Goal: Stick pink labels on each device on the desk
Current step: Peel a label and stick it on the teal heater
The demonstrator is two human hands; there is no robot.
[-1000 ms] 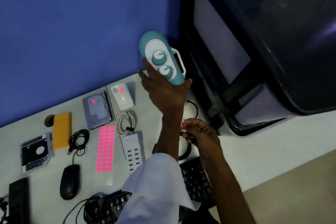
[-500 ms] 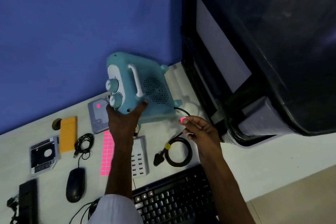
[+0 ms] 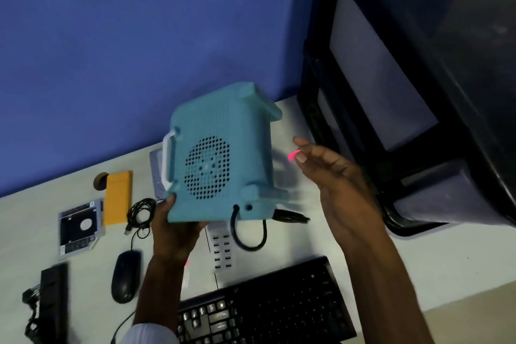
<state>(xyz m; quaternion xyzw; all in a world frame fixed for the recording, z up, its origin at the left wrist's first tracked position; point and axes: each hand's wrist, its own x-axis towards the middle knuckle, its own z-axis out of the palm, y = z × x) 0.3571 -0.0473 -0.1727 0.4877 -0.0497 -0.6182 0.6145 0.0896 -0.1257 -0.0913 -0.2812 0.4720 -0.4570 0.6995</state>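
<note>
- The teal fan heater [image 3: 220,159] is lifted above the desk [image 3: 418,260], in front of the blue wall [image 3: 139,36], with its perforated back grille turned to the camera and its white handle [image 3: 167,159] on the left side.
- The left hand [image 3: 176,232] grasps the heater at its lower left corner, with the palm under the body and one fingertip visible at the edge.
- A black cord [image 3: 248,234] comes out from the lower back of the heater and hangs in a loop under it.
- The right hand [image 3: 340,190] is just beside the right side of the heater, not touching it; the fingers are spread loosely, and a small pink label [image 3: 293,155] sticks on one fingertip.
- Below the heater, a white multi-port charger [image 3: 223,254] lies on the desk.
- Nearer to the camera there is a black keyboard [image 3: 279,307].
- On the left part of the desk lie a black mouse [image 3: 125,276], a coiled black cable [image 3: 141,212], an orange flat device [image 3: 117,198], a silver drive caddy [image 3: 79,226] and a black box [image 3: 54,301] at the edge.
- A hard drive [image 3: 157,165] is partly hidden behind the heater.
- A large black machine [image 3: 418,92] stands at the right.
</note>
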